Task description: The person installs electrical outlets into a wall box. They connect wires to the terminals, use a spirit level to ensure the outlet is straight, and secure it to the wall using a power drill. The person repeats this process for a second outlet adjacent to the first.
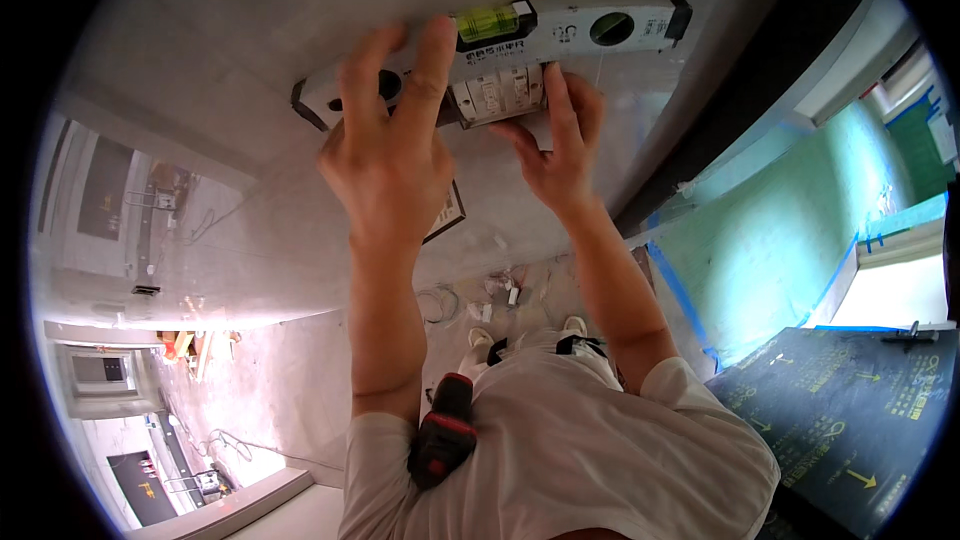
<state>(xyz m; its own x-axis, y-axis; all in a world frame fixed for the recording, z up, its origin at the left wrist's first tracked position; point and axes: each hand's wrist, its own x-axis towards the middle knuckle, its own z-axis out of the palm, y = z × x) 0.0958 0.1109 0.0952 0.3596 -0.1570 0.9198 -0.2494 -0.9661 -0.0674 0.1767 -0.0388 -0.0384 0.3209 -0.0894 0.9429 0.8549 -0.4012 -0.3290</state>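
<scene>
In view are one bare left hand (392,148), one bare right hand (560,155), one long silver-white spirit level (570,38) with two black end caps (680,18), one yellow-green rectangular vial (487,22), one white rectangular socket fitting (497,95), one red-and-black handheld power tool (443,440) and two pale shoes (480,337).

A smooth, pale wall (250,90) spreads behind the left grip (392,130). Far below and to the left of it, bright light (235,326) washes a grey floor (310,370) near a heap of wood (200,348). Right of the right grip (535,105) runs a dark strip (735,85); beyond it lies green sheeting (780,240) edged with blue tape (683,302), with a black printed covering (840,410) lower down.
</scene>
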